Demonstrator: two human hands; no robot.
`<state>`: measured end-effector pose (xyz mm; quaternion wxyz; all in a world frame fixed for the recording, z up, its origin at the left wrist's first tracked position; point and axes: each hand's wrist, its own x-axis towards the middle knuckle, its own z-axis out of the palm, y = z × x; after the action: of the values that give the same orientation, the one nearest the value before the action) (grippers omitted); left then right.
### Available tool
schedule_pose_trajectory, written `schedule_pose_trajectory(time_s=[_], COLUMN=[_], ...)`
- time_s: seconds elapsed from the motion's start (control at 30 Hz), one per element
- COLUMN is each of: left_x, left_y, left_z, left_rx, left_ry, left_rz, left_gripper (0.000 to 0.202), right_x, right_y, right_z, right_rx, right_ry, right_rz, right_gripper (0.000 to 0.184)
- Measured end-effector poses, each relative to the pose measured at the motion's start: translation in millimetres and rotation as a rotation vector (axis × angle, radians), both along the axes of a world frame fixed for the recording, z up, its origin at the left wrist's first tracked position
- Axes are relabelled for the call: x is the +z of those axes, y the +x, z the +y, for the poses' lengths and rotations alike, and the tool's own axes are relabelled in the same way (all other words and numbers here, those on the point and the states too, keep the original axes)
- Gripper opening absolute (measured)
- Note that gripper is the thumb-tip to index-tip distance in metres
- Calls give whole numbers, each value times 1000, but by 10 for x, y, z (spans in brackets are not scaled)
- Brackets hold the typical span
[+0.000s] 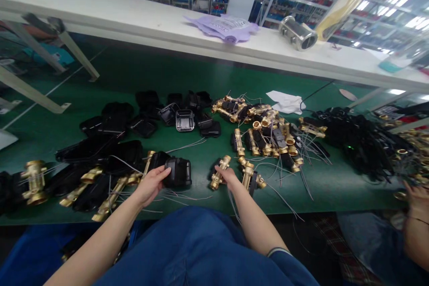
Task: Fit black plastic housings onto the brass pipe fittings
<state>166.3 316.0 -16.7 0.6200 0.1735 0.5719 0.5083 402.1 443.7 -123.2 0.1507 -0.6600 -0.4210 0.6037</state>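
Note:
My left hand is closed on a black plastic housing, thumb on top, just above the green bench. Beside it lies a brass fitting among other black housings. My right hand grips a brass pipe fitting that has a black part on its side and thin grey wires below. Close to that hand rests another brass fitting with a black block. Further back is a pile of brass fittings with wires. Several black housings lie at the left; one open housing shows its inside.
A raised white shelf crosses behind the bench, bearing a purple bag and a metal cylinder. A white cloth and a heap of black cables lie at the right. Another person's hand is at the far right edge.

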Motion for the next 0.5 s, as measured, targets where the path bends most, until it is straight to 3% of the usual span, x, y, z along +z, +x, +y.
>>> schedule_pose_trajectory(time_s=[0.13, 0.27, 0.4, 0.5], left_x=[-60, -50, -13, -22], left_y=[19, 91, 188, 193], left_z=[68, 195, 307, 355], left_rx=[59, 27, -36, -34], left_ry=[-128, -205, -225, -226], left_rz=[110, 204, 286, 318], left_gripper=[42, 47, 42, 39], right_x=[104, 319, 607, 745], right_y=[-196, -372, -475, -493], right_z=[-195, -286, -312, -335], right_rx=[-23, 4, 228, 433], right_ry=[35, 122, 288, 436], right_rz=[211, 405, 594, 518], right_gripper=[23, 30, 34, 35])
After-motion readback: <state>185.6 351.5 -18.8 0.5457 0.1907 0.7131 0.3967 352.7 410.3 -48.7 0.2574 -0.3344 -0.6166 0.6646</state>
